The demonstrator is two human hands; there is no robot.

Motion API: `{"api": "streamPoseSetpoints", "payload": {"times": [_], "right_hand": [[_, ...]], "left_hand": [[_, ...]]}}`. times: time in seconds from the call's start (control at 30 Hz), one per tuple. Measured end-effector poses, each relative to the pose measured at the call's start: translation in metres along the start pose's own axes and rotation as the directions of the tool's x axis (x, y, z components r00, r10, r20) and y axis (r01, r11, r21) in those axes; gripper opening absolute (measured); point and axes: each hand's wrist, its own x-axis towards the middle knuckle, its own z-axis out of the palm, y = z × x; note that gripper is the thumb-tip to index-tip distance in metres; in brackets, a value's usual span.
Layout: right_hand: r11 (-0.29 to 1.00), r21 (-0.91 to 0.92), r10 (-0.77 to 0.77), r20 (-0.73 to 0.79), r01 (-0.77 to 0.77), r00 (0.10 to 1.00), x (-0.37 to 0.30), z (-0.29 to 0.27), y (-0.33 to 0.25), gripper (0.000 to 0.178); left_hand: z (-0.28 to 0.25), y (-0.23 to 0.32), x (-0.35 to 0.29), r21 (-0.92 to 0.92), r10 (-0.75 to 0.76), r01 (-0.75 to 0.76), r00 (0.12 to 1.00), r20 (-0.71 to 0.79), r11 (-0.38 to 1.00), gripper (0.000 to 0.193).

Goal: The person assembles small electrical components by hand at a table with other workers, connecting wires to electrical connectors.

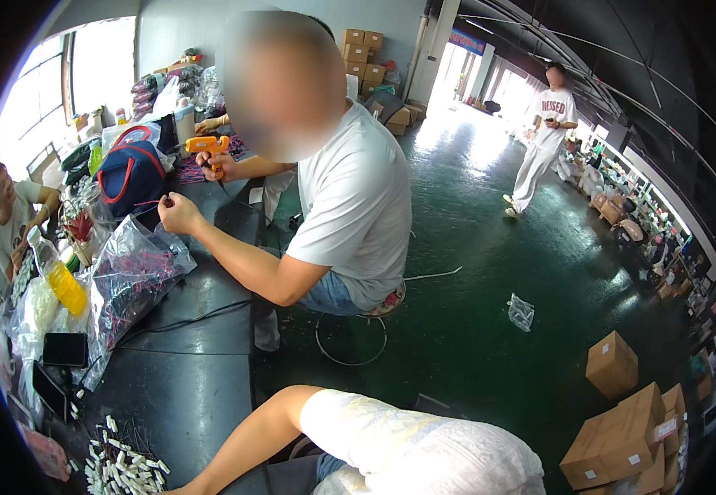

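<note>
A bent arm in a pale patterned sleeve (pixel 358 421) rises from the lower edge, apparently my right arm; its forearm (pixel 230 454) reaches down-left along the dark table (pixel 201 392). The hand at its end is cut off by the lower edge, so its fingers do not show. Nearest to that wrist lies a heap of small white pieces with thin dark stems or wires (pixel 119 466). My left hand is out of the picture. Farther up the table, a seated co-worker grips an orange glue gun (pixel 208 146) in one hand and pinches something small with a reddish strand in the other (pixel 180 213).
Two dark phones (pixel 65 350) (pixel 50 390), a yellow drink bottle (pixel 63 285), a clear plastic bag (pixel 139 268) and a navy bag (pixel 131 175) crowd the table's left side. A black cable crosses it. Cartons (pixel 622 437) stand at lower right; another person walks beyond.
</note>
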Motion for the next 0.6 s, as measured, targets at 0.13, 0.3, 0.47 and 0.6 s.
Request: {"api": "streamPoseSetpoints", "payload": {"times": [0.13,0.3,0.47,0.6], "right_hand": [[0.946,-0.241,-0.239,-0.062,0.218,0.969,0.002,0.002,0.006,0.034],[0.9,-0.392,-0.209,0.0,0.193,0.978,-0.001,0.011,-0.005,0.039],[0.932,-0.353,-0.096,-0.028,0.08,0.995,-0.004,0.006,-0.011,0.043],[0.946,-0.313,-0.086,0.018,0.088,0.996,-0.005,0.003,-0.018,0.043]], "left_hand": [[0.0,0.011,0.003,-0.036,-0.096,0.097,0.995,0.032,0.995,0.019],[0.0,0.032,0.002,-0.075,-0.138,0.139,0.99,0.031,0.987,0.022],[0.005,0.024,-0.004,-0.122,-0.141,0.152,0.985,0.095,0.981,0.021],[0.005,0.026,-0.003,-0.12,-0.143,0.155,0.984,0.101,0.981,0.02]]}}
